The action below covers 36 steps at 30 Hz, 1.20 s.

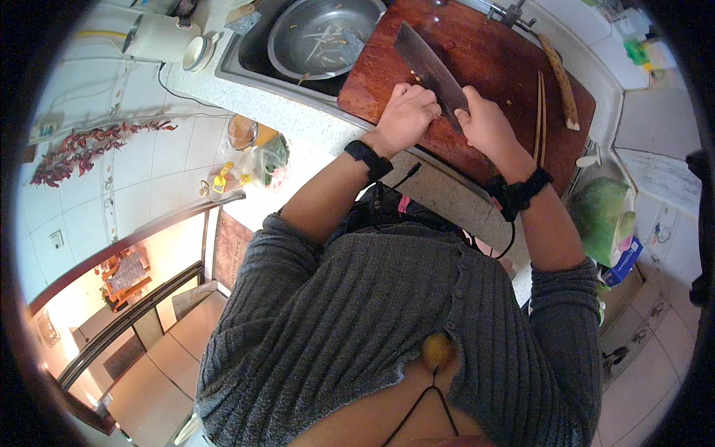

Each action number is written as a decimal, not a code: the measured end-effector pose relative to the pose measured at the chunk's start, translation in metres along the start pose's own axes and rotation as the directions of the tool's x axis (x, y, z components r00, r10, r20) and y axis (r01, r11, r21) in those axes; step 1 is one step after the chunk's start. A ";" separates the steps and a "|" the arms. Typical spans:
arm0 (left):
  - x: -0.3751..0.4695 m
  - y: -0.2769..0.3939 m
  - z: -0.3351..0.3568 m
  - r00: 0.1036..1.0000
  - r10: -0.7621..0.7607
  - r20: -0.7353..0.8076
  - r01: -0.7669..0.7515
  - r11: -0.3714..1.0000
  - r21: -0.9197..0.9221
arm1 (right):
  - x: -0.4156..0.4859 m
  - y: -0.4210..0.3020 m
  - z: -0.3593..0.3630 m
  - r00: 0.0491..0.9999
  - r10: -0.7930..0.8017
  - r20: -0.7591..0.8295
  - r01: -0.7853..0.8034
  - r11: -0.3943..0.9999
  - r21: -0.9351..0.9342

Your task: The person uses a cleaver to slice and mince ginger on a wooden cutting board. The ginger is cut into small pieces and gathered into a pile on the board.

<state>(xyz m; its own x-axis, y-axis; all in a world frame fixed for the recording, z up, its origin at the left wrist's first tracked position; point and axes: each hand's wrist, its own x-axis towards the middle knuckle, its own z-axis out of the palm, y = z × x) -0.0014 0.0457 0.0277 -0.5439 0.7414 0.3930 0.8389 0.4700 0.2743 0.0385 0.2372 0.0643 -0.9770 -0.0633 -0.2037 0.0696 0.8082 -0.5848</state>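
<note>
In my right hand [486,120] is the handle end of a broad-bladed cleaver [427,64], its blade slanting up and left over the reddish wooden cutting board [491,61]. My left hand [406,114] rests on the board to the left of the blade, fingers curled; whatever lies beneath them is hidden. Small pale bits [415,74] lie by the blade and just beyond my left fingers. A pair of wooden chopsticks [540,120] and a long brown root-like piece [560,84] with a pale cut end lie on the board's right side.
Left of the board, a metal basin [321,39] holding pale strips sits in the sink [228,64]. A lidded white cup [199,53] stands on the speckled counter [251,100]. To the right are a white spoon [587,161], a cut watermelon [600,215] and a blue box [623,262].
</note>
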 end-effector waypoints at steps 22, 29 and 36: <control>-0.011 0.011 0.012 0.996 -0.060 -0.064 0.051 0.991 -0.125 | -0.005 -0.013 -0.004 1.000 0.020 -0.009 -0.019 0.997 0.073; -0.008 0.014 0.012 0.999 -0.028 -0.029 0.024 0.991 -0.130 | -0.008 -0.015 -0.006 1.000 -0.028 0.000 0.028 0.999 -0.024; -0.005 0.012 0.011 0.999 0.017 -0.027 -0.021 0.991 -0.134 | -0.006 -0.015 -0.002 1.000 -0.006 -0.004 0.005 1.000 -0.021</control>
<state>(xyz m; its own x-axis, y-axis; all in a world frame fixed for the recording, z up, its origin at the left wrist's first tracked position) 0.0117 0.0537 0.0194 -0.5295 0.7363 0.4214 0.8401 0.3860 0.3812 0.0433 0.2271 0.0759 -0.9781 -0.0656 -0.1976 0.0599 0.8202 -0.5689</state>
